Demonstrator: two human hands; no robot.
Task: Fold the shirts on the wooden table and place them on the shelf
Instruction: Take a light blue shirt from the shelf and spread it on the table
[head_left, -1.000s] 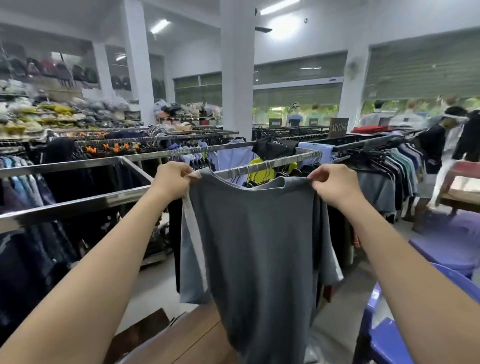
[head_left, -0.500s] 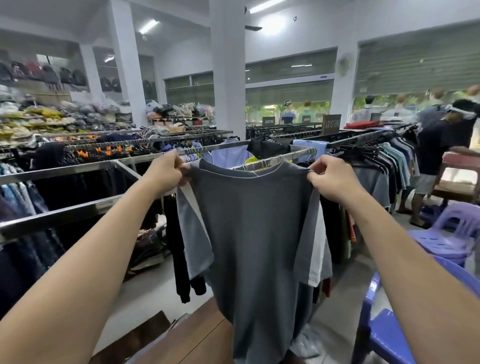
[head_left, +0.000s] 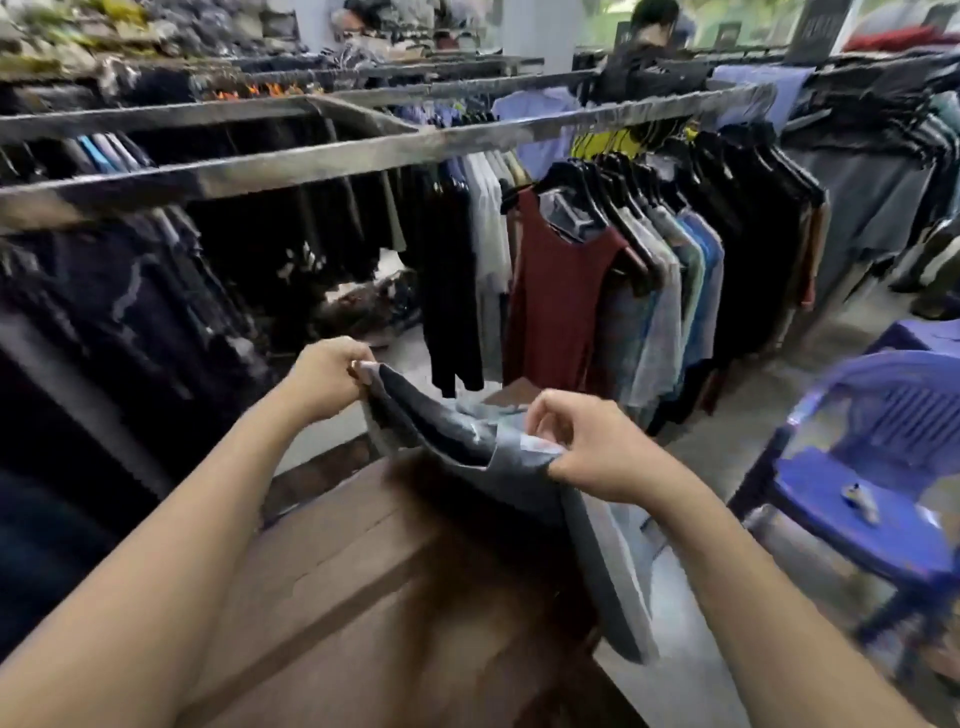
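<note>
Far left: dark clothes (head_left: 119, 312) are hanging off a metal rail (head_left: 311, 158), all blurred. Left hand (head_left: 324, 376) is pinching one end of the grey shirt's (head_left: 462, 441) upper edge, fingers curled tight round the fabric. Shirt is sagging between both hands over the far end of the table (head_left: 337, 597), and its lower part is draping down past the table's right edge. Motion blur there, so cannot tell if the cloth is touching the wood or hanging just above it. Right hand (head_left: 592, 452) is gripping the other end of that edge, with thumb and forefinger pinching the cloth and the other fingers curling loosely above. Right hand is sitting lower and nearer the camera than the left, so the held edge is running tilted. Behind the hands, a maroon top (head_left: 556, 296) is hanging on a black hanger at the front of a row of grey, blue and black garments on the rail. Far right: a purple plastic chair (head_left: 831, 493) is standing on the floor, well apart from the table, with a small object (head_left: 863, 501) lying on its seat, too blurred to identify.
</note>
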